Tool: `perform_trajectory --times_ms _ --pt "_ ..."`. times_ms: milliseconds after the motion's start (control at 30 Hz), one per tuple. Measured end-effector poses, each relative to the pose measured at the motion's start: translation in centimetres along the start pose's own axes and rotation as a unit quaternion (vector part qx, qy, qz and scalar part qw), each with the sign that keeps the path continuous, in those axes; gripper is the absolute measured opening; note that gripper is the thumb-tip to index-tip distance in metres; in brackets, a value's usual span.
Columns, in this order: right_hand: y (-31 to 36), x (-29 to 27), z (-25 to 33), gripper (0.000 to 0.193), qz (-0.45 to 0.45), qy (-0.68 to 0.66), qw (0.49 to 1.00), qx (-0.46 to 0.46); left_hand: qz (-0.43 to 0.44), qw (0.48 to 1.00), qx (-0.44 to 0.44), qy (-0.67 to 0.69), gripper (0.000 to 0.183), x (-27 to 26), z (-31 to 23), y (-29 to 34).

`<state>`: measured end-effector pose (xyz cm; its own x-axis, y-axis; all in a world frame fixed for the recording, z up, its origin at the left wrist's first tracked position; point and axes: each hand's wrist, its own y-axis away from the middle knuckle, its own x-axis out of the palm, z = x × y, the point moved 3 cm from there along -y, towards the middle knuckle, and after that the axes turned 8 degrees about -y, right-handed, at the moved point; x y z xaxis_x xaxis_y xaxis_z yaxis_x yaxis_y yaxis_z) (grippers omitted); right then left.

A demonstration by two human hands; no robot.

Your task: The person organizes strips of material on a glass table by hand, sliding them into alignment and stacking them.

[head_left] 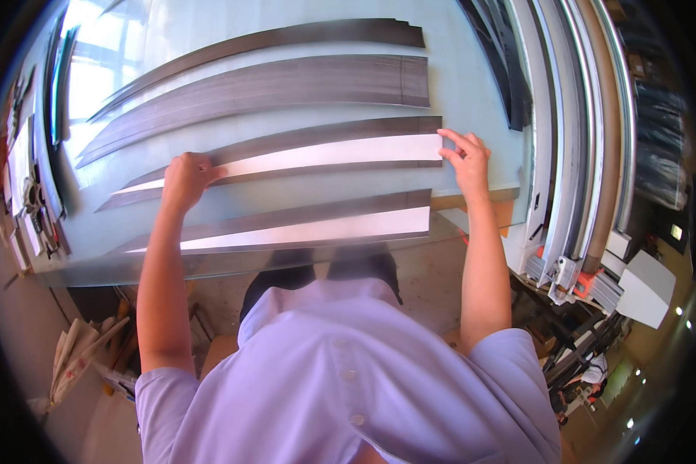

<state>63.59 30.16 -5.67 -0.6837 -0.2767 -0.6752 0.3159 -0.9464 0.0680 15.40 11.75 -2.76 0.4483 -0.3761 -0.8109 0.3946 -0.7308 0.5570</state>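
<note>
A long white strip (332, 151), narrowing toward the left, lies along a dark grey-brown strip (363, 127) on the glass-topped table. My left hand (187, 178) is closed at its narrow left part, thumb stretched along the strip; the other fingers are curled and partly hidden. At the wide right end, my right hand (469, 155) has thumb and forefinger on the short edge of the white strip. Nearer to me is a second dark strip (317, 215) bearing another white strip (348, 224). Farther off lie a broad dark strip (286, 91) and a narrower dark strip (301, 39).
Black bars (503, 69) rest at the table's far right. Long metal rails (572, 139) run along the right side. Scissors and other hand tools (37, 201) lie at the left edge. Rolled material (85, 356) stands at the lower left. The table's front edge (286, 264) is close to my body.
</note>
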Motion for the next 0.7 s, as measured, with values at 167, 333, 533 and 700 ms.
perform_trajectory --times_ms 167,333,533,700 --pt "0.1 0.2 0.6 0.04 -0.008 0.009 1.0 -0.024 0.009 1.0 0.003 -0.003 0.034 0.1 0.0 -0.2" --pt "0.0 0.3 0.4 0.039 0.0 0.019 1.0 -0.014 0.001 1.0 0.002 -0.003 0.035 0.2 0.3 0.0" --pt "0.2 0.3 -0.2 0.042 -0.007 0.024 1.0 -0.019 -0.011 1.0 0.018 0.019 0.03 0.2 0.2 0.0" --pt "0.2 0.4 -0.1 0.042 -0.005 0.015 1.0 -0.011 -0.018 0.999 0.025 0.017 0.032 0.2 0.3 0.1"
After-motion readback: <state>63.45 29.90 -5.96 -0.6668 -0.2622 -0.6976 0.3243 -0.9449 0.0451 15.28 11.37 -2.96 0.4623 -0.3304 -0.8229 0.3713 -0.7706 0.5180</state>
